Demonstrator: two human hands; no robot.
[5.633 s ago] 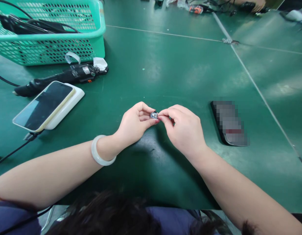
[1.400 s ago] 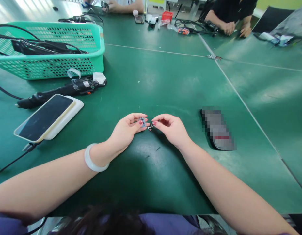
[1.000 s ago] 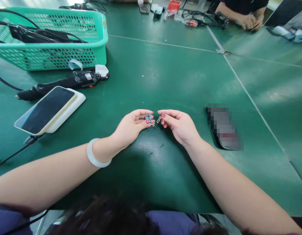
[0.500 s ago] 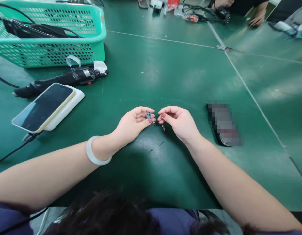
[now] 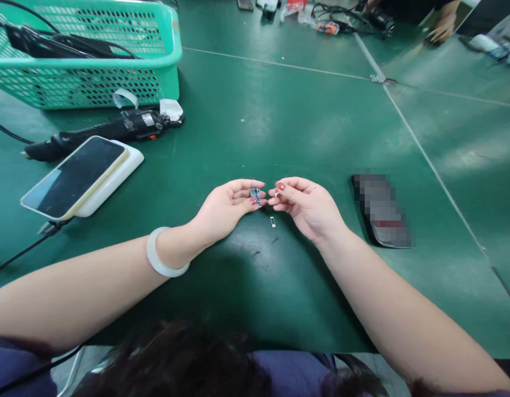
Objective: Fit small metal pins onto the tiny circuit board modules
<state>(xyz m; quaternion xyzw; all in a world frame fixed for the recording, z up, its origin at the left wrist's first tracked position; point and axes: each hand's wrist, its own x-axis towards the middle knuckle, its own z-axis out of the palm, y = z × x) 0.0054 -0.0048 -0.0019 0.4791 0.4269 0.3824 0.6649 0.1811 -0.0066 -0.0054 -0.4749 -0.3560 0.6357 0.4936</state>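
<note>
My left hand (image 5: pixel 225 212) holds a small blue-grey plastic housing (image 5: pixel 255 194) between thumb and fingers, its hollow side facing up. Just to the right, my right hand (image 5: pixel 306 207) pinches a tiny pale metal piece (image 5: pixel 277 194) between thumb and forefinger; its exact kind is too small to tell. The fingertips of both hands are close together. Below them on the green table top lies a small white rectangular frame-like piece (image 5: pixel 273 221). A pale bangle (image 5: pixel 159 253) circles my left wrist.
At left a phone (image 5: pixel 76 176) rests on a white block, near a black electric screwdriver (image 5: pixel 114 129) and a green basket (image 5: pixel 167 69) holding black tools and cables. A dark, blurred-out object (image 5: pixel 381 212) lies at right. At the far side are cables (image 5: pixel 345 16) and another person's hand (image 5: pixel 444 27).
My right hand has turned slightly and the pale metal piece now shows at its fingertips. The white frame-like piece below is in plainer view. The whole view has shifted slightly.
</note>
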